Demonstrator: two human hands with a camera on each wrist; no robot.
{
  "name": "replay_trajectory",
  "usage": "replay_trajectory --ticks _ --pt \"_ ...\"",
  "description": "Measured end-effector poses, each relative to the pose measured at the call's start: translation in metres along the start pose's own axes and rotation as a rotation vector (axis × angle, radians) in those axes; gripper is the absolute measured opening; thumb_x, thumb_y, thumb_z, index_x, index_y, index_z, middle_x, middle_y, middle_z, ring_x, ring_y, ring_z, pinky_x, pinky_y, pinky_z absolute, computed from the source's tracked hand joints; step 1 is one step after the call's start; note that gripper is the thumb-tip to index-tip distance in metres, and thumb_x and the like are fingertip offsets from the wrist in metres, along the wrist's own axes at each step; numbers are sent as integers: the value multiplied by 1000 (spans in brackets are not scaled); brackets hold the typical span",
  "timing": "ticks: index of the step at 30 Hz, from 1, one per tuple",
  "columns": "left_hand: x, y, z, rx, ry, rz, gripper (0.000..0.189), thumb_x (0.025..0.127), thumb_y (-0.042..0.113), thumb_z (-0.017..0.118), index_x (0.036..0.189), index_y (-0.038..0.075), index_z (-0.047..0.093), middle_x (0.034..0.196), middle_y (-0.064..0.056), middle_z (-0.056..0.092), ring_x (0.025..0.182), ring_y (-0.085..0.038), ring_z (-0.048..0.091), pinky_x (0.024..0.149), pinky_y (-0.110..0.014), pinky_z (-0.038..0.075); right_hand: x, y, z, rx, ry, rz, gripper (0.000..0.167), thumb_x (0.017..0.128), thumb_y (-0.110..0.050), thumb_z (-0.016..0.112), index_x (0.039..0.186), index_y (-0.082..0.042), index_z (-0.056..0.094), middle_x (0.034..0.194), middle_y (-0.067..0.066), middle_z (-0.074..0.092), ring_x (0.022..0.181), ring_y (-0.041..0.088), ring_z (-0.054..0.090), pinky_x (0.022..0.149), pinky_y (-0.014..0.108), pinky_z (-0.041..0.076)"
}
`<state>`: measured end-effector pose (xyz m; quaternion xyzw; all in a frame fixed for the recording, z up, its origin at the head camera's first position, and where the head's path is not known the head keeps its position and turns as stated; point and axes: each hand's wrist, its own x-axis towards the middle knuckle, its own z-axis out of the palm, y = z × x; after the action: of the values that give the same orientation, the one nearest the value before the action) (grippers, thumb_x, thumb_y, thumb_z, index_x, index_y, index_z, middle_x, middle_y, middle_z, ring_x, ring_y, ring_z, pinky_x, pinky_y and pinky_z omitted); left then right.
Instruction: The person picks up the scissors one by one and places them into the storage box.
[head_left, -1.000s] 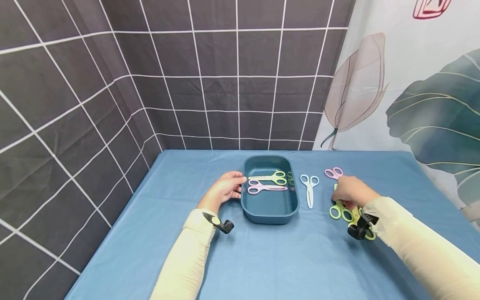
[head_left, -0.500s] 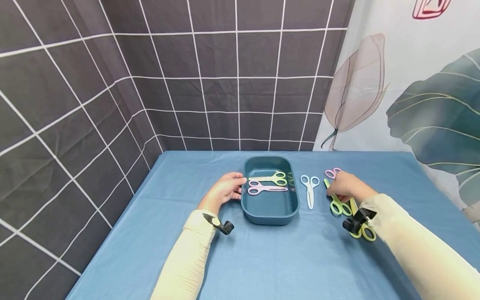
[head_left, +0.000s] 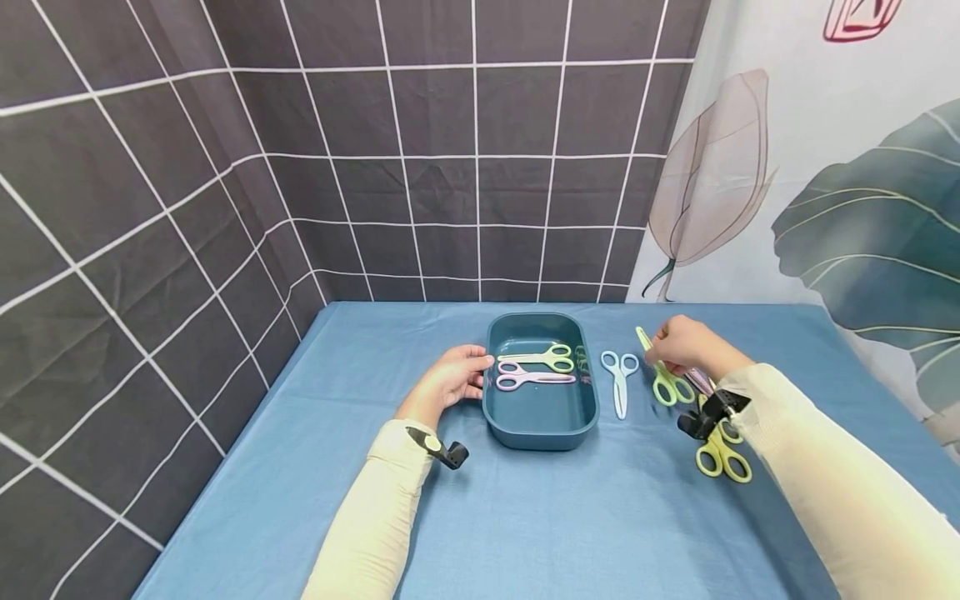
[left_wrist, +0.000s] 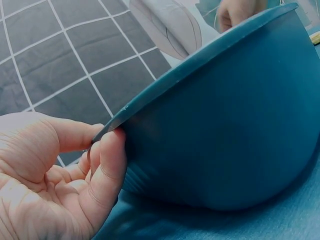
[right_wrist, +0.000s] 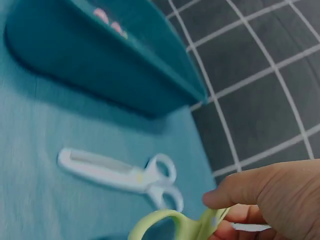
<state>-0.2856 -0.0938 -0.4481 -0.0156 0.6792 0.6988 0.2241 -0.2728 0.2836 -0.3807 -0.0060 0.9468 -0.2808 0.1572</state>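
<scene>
Right hand (head_left: 686, 343): pinched the green scissors (right_wrist: 189, 228) between thumb and fingers, right of the blue tray (head_left: 538, 438). Left hand (head_left: 450, 377): gripped the tray's left rim. White scissors (head_left: 620, 392): lay between tray and green pair. Handling: a firm pinch, blades closed, kept clear of the white pair, seemed advisable. Lettering: none was legible.

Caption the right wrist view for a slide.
Right hand pinches yellow-green scissors; white scissors lie on blue cloth beside the blue container.
</scene>
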Motion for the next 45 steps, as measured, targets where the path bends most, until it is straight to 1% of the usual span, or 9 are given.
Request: replay_trajectory --ticks 3,7,9,14,19,26,31,38,45 --pt "1 -1 -1 -6 0 2 18 102 8 59 117 3 51 81 -7 57 56 -12 53 45 -23 53 -1 -21 -4 -49 56 -80 18 86 -17 72 87 -3 61 62 2 55 57 16 57 60 30 52" --pt "1 -2 -1 -5 -2 -1 18 102 8 59 117 3 50 82 -7 57 57 -12 54 45 -23 53 -5 -51 -6 -82 147 -197 29 84 -19 73 102 1 63 72 5 63 62 18 60 60 31 49" --pt "2 -3 -1 -6 -5 -1 19 102 8 58 119 3 50 82 -7 57 57 -12 53 45 -23 53 -7 -65 -5 -87 192 -258 29 83 -18 74 103 1 64 78 6 64 66 18 60 61 31 48" --pt "2 -3 -1 -14 -1 -2 18 101 7 59 116 4 50 81 -7 57 56 -11 53 44 -22 52 -6 -94 1 -81 254 -377 23 83 -14 75 99 -2 65 80 4 59 70 19 54 65 32 44" --pt "0 -2 -1 -11 1 -1 16 101 8 60 115 4 51 82 -7 57 56 -12 54 44 -23 53 -6 -117 13 -74 269 -435 21 85 -14 76 102 -5 67 87 5 61 76 21 56 70 35 45" --pt "-1 0 2 8 -5 1 23 103 10 58 123 2 50 82 -6 58 58 -11 54 45 -22 52 -6 -130 38 -15 226 -554 19 86 -8 78 103 -7 69 92 6 66 84 21 68 72 35 58" --pt "-1 2 2 10 -5 3 26 103 10 58 125 1 49 83 -7 57 58 -11 53 45 -22 52 -3 -132 54 -76 167 -631 19 85 -6 78 103 -8 71 87 3 69 80 17 67 72 35 59" --pt "0 1 0 5 -5 -11 27 102 10 60 125 3 49 84 -7 57 59 -12 54 46 -23 53 2 -127 74 -241 -4 -625 17 87 -8 76 104 -10 74 88 -1 68 77 14 60 67 28 55" --pt "-2 2 -1 15 -1 -11 30 102 11 59 129 1 49 84 -8 57 59 -11 53 47 -23 54 7 -123 89 -289 -75 -610 17 88 -8 77 104 -11 74 88 -3 67 79 12 58 70 28 54"
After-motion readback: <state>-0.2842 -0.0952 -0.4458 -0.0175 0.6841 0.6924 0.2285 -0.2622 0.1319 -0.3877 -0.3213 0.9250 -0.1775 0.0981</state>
